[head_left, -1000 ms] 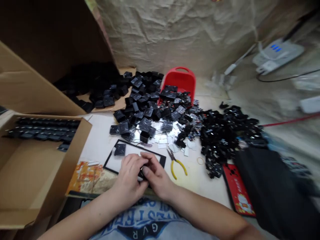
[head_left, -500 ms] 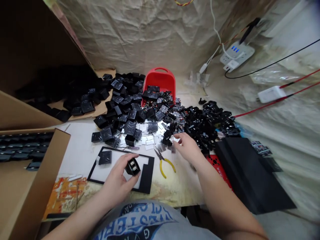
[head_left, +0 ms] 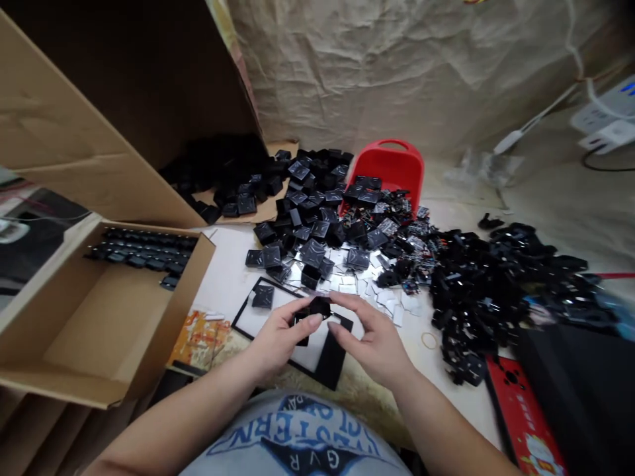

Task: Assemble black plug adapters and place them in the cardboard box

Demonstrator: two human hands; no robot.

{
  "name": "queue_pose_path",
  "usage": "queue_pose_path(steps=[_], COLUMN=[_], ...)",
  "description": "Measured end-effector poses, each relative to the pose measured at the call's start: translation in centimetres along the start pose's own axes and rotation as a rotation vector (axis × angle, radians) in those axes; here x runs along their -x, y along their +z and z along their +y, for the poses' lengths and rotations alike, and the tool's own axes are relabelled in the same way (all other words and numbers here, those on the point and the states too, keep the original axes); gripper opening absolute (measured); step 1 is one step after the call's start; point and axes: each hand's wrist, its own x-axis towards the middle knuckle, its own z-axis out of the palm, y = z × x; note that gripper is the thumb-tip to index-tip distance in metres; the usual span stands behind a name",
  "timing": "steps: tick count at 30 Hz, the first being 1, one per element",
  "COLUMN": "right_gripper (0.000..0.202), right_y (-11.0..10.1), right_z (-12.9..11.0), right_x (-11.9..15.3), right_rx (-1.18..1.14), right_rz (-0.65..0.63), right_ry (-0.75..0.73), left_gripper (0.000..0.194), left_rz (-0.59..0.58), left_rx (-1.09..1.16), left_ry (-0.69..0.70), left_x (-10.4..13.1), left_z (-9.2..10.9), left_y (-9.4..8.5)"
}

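Clamped between thumb and fingers of the left hand [head_left: 278, 334], a small black housing [head_left: 320, 308] sits just above the near work surface. Just right of it, the right hand [head_left: 380, 340] curves in, thumb and forefinger apart; whether they touch the housing or pinch some small part, I cannot tell.

Slipping looks like the main risk: the housing is smooth and small, the left thumb lies across it, and a push from the right side could twist it out of that hold. Fingers also hide much of it, so a part sitting crooked could go unnoticed and be forced.

Below the grip lies a black frame [head_left: 330, 363], with another black housing [head_left: 262, 297] to the left; anything dropped could land there and scuff a surface. Just beyond the grip, loose silvery plates [head_left: 364, 285] crowd the surface, and a careless knuckle could scatter them. Farther off to the right, a heap of black parts [head_left: 471, 297] sprawls, where a dropped piece would be hard to pick out. Well left of the grip, an open cardboard box [head_left: 143, 317] holds rows of black units [head_left: 143, 254]; an elbow catching its wall could jostle them.
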Motion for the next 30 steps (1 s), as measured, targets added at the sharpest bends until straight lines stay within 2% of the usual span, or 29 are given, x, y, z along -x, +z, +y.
queue_pose_path(steps=[4, 6, 8, 10, 12, 13, 15, 18, 21, 24, 27, 30], right_gripper=[0.026, 0.018, 0.015, 0.017, 0.022, 0.023, 0.023, 0.025, 0.031, 0.039, 0.044, 0.047], right_y=[2.6, 4.2, 5.4, 5.6, 4.9, 4.3, 3.2, 2.4, 2.8, 3.7, 4.1, 4.2], right_z=[0.5, 0.7, 0.6, 0.3, -0.1, -0.3, -0.9, -1.6, -1.9, -1.7, -1.3, -0.9], right_x=[0.2, 0.3, 0.2, 0.0, -0.4, -0.5, -0.6, -0.5, -0.1, 0.0, 0.1, 0.1], right_rx=[-0.483, -0.623, -0.695, -0.690, -0.579, -0.487, -0.245, 0.118, 0.346, 0.487, 0.529, 0.486], right_rz=[0.078, 0.110, 0.125, 0.129, 0.105, 0.093, 0.076, 0.038, -0.011, 0.000, 0.010, -0.034], right_ry=[0.337, 0.438, 0.487, 0.520, 0.515, 0.480, 0.325, 0.034, -0.203, -0.362, -0.415, -0.445], left_gripper=[0.043, 0.039, 0.040, 0.055, 0.071, 0.071, 0.061, 0.047, 0.053, 0.061, 0.069, 0.073], left_rz=[0.135, 0.137, 0.087, 0.011, -0.021, -0.017, 0.006, 0.022, 0.050, 0.071, 0.064, 0.071], left_rx=[-0.366, -0.577, -0.700, -0.714, -0.649, -0.612, -0.572, -0.586, -0.604, -0.681, -0.747, -0.791], left_ry=[0.307, 0.505, 0.637, 0.617, 0.496, 0.437, 0.377, 0.404, 0.434, 0.422, 0.400, 0.392], left_x=[0.8, 1.0, 1.2, 1.5, 1.7, 1.8, 2.0, 1.9, 1.8, 1.9, 2.3, 2.8], left_z=[0.0, -0.2, -0.3, -0.1, 0.3, 0.4, 0.6, 0.4, 0.0, -0.1, 0.2, 0.6], left_y=[-0.7, -0.9, -1.0, -1.0, -1.1, -1.2, -1.2, -1.3, -1.3, -1.2, -0.9, -0.6])
